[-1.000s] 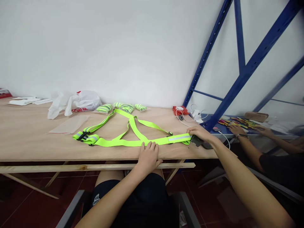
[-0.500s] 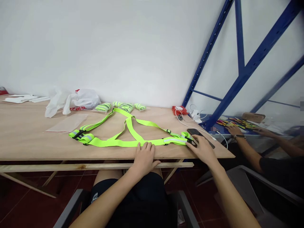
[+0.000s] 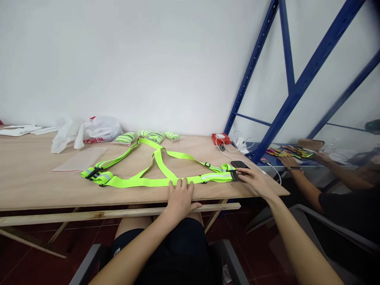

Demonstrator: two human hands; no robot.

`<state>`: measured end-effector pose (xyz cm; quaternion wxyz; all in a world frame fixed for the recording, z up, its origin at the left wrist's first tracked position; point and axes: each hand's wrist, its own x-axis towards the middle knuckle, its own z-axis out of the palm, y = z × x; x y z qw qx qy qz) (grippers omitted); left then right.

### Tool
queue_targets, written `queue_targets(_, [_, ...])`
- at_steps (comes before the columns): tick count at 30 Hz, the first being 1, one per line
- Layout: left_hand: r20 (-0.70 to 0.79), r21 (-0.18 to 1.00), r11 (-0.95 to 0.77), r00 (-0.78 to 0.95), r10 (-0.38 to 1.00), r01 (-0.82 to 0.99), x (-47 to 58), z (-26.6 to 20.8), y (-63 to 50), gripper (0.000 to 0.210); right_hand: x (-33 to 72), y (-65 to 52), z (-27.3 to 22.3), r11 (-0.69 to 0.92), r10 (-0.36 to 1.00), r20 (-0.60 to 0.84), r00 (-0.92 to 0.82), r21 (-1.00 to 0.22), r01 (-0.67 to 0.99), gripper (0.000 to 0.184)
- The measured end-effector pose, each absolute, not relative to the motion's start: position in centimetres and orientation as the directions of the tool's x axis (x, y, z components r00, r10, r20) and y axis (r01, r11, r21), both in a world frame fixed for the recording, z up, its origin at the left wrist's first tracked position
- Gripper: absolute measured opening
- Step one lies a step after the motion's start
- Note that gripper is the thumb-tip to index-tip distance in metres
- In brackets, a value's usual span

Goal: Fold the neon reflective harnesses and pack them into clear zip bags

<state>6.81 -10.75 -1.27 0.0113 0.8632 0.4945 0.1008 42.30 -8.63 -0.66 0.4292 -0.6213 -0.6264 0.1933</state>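
A neon-yellow reflective harness vest [image 3: 148, 182] lies spread on the wooden table, its waist band running along the near side. My left hand [image 3: 179, 200] rests flat on the middle of that band, fingers spread and pressing it down. At the band's right end, my right hand [image 3: 255, 181] has its fingertips on the black buckle [image 3: 235, 175]; the palm side is hidden. Another black buckle [image 3: 95, 172] sits at the vest's left end, where the straps bunch up. Just behind my right fingers lies a dark phone [image 3: 239, 164], partly covered by the hand.
Folded reflective bundles [image 3: 154, 137] lie by the wall, beside a white plastic bag [image 3: 102, 130]. A flat clear bag [image 3: 77, 159] is at left. White cables and a red packet [image 3: 221, 138] are at right, near a blue metal frame [image 3: 261, 144]. Another person works beyond it.
The right end of the band now lies straighter, with its buckle turned flat. My right hand has shifted slightly up and right. My left hand stays on the band; the view has turned slightly.
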Motion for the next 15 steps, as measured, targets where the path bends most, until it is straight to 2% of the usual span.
queue_targets(2, [0.149,0.133,-0.510,0.492,0.858,0.850,7.0,-1.3,-10.7,0.073,42.5,-8.1,0.0,0.146,0.949,0.280,0.145,-0.797,0.586,0.051])
queue_targets(3, [0.137,0.140,-0.513,0.497,0.857,0.847,7.2,-1.3,-10.7,0.072,42.4,-7.7,0.6,0.132,0.947,0.283,0.149,-0.771,0.624,0.050])
queue_targets(5, [0.107,0.149,-0.522,0.511,0.853,0.840,7.7,-1.3,-10.6,0.070,41.5,-6.8,2.1,0.100,0.925,0.346,0.156,-0.619,0.779,0.049])
queue_targets(7, [0.085,0.151,-0.530,0.524,0.848,0.834,8.2,-1.3,-10.6,0.069,39.5,-5.9,3.8,0.067,0.887,0.448,0.112,-0.366,0.928,0.051])
queue_targets(10, [0.082,0.164,-0.538,0.532,0.843,0.827,8.5,-1.3,-10.6,0.072,33.9,-5.1,5.4,0.071,0.867,0.497,-0.045,-0.033,0.997,0.056])
queue_targets(13, [0.102,0.230,-0.544,0.536,0.838,0.807,7.8,-1.1,-10.6,0.075,27.0,-5.2,4.5,0.190,0.879,0.419,-0.226,0.127,0.974,0.055])
queue_targets(15, [0.140,0.312,-0.546,0.531,0.836,0.777,6.6,-0.7,-10.4,0.072,23.4,-5.6,2.7,0.298,0.885,0.343,-0.315,0.103,0.949,0.049])
